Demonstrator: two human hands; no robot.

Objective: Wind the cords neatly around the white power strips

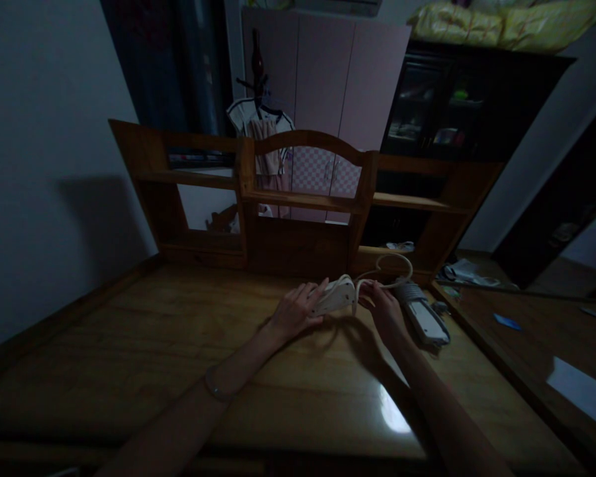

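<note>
On my feed: 2 hands above desk (179, 331). Left hand (295, 309) grips white power strip (334, 298); right hand (382, 305) narrow, fingers on pale cord (411, 268). Strip sits between hands. Cord-wrapped second strip (424, 320) lies just right of right hand. Wooden shelf (302, 245) stands beyond both.

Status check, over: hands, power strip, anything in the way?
Left hand gripping white power strip. Right hand at its cord, grip unclear. Second strip on desk, close beside right forearm.
</note>
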